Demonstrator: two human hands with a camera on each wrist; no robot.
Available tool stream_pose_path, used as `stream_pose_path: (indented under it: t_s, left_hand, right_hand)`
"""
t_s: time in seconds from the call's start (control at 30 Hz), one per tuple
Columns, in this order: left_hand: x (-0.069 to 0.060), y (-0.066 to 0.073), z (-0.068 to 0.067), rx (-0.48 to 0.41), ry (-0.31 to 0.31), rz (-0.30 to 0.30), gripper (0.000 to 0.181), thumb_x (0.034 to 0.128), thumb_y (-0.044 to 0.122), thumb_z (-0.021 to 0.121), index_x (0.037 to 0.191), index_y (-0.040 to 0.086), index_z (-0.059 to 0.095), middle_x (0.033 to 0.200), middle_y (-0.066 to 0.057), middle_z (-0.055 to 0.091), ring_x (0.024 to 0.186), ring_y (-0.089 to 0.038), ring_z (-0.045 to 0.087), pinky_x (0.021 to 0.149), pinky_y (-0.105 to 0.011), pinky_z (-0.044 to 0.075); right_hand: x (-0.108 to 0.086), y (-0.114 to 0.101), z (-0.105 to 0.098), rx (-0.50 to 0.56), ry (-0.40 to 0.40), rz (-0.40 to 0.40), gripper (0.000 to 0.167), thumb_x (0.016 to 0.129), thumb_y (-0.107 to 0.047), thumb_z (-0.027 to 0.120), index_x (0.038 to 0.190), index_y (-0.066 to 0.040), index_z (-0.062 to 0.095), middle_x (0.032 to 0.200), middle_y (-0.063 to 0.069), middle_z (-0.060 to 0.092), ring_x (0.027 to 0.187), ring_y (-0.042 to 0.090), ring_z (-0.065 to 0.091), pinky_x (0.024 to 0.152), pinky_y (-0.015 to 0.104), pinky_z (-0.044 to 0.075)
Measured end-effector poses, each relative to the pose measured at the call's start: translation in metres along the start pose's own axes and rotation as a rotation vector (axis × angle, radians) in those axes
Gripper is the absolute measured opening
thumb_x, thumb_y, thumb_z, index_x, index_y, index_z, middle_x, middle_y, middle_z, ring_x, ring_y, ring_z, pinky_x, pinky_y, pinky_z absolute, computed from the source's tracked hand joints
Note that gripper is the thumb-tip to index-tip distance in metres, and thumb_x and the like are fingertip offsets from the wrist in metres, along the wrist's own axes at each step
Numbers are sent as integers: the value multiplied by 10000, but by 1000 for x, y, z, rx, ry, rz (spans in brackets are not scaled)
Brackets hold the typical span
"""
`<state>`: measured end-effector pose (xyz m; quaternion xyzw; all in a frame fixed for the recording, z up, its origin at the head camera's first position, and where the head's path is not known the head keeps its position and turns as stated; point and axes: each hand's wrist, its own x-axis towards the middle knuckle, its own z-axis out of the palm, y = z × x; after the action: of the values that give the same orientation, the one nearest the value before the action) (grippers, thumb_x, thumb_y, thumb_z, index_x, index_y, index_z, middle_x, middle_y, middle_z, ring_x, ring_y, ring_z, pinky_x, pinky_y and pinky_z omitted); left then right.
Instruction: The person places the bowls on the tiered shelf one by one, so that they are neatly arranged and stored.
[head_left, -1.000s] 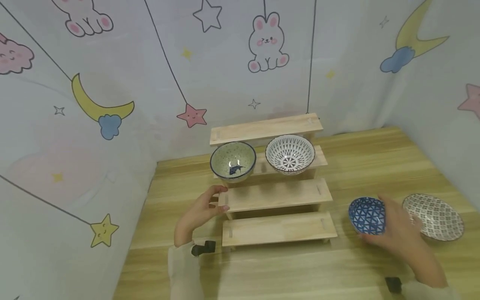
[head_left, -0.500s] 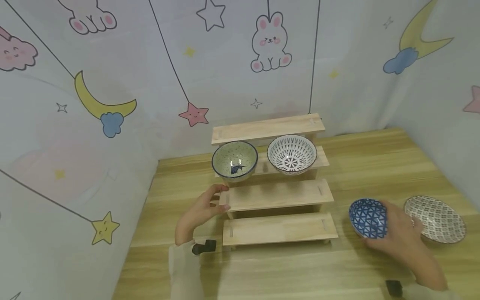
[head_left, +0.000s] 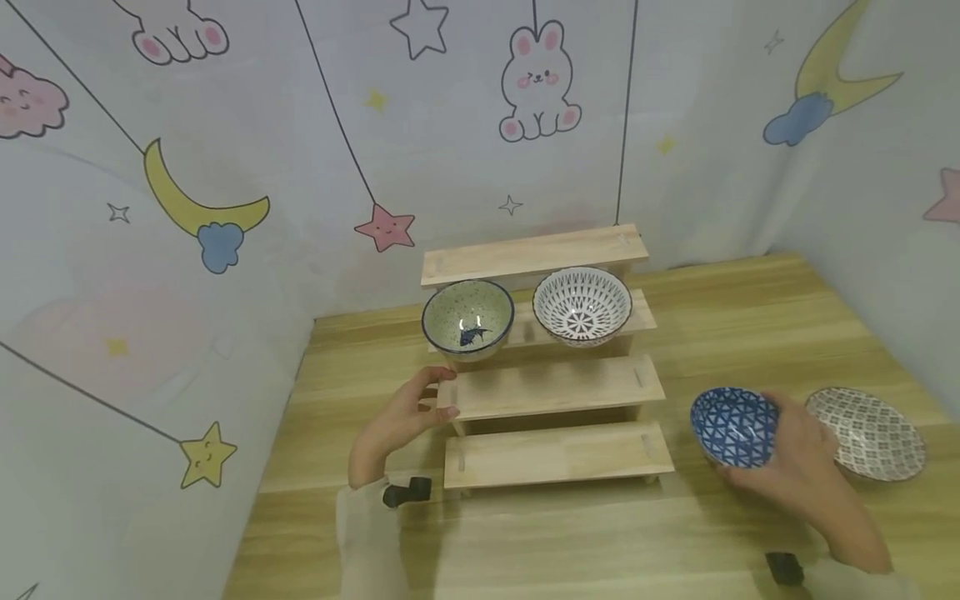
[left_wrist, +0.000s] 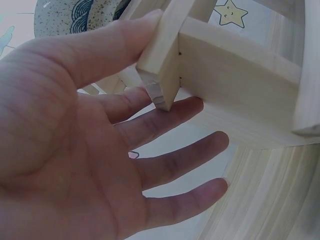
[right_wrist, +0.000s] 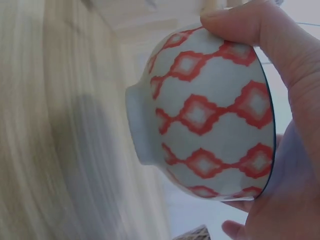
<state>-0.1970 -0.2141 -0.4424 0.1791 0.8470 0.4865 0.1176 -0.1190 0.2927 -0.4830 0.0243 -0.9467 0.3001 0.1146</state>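
My left hand [head_left: 401, 425] pinches the left end of a low board on the stepped wooden rack [head_left: 555, 387]. In the left wrist view the thumb lies over the board end [left_wrist: 162, 75], with fingers beneath. On the right, my right hand [head_left: 802, 454] grips a small bowl [head_left: 731, 427] by its side, thumb and fingers at the rim. Its inside is blue and white; the right wrist view shows its white outer wall [right_wrist: 210, 115] with red diamond shapes. The bowl hangs above the table, apart from it. A green speckled bowl [head_left: 468, 317] and a white patterned bowl [head_left: 582, 307] stand on an upper step.
An oval checked dish [head_left: 873, 433] lies on the wood-grain table [head_left: 570, 542], just right of my right hand. Behind the rack hangs a white cloth wall [head_left: 450, 150] printed with cartoons; more cloth closes off both sides.
The blue bowl has tipped so that more of its inside faces up, and it has moved slightly left and up with my right hand. My left hand stays on the rack.
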Motion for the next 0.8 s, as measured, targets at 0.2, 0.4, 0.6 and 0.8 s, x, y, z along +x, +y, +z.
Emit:
stream_pose_path:
  t_s: [0.2, 0.4, 0.6, 0.8]
  left_hand:
    - [0, 0, 1, -3, 3, 10, 534, 951, 105, 705, 1396, -53, 454, 1454, -258, 461, 1292, -504, 462, 1043, -625, 426]
    - [0, 1, 1, -2, 1, 1, 534, 954, 102, 703, 1402, -47, 453, 1462, -253, 453, 1283, -497, 468, 1047, -624, 423]
    - [0, -1, 0, -12, 0, 2, 549, 956, 100, 704, 1416, -49, 443, 1473, -255, 441, 1296, -498, 455, 1054, -621, 418]
    - [0, -3, 1, -5, -1, 16, 546, 958, 104, 702, 1413, -53, 442, 1466, -254, 448, 1287, -485, 470, 1058, -610, 420]
  right_hand:
    - [0, -9, -5, 48, 3, -4, 1203, 470, -258, 981, 1392, 173, 339, 1217, 427, 424, 1063, 572, 397, 832, 704, 279]
    - [6, -23, -14, 48, 14, -15, 1201, 450, -245, 986, 1378, 191, 359, 1203, 433, 437, 1064, 586, 407, 830, 744, 293]
    - [12, -38, -23, 82, 30, -69, 1204, 442, -251, 990, 1380, 176, 368, 1205, 426, 457, 1072, 587, 429, 859, 787, 290]
    - [19, -53, -27, 117, 20, -127, 1220, 440, -234, 990, 1401, 159, 349, 1207, 428, 451, 1076, 596, 408, 890, 795, 238]
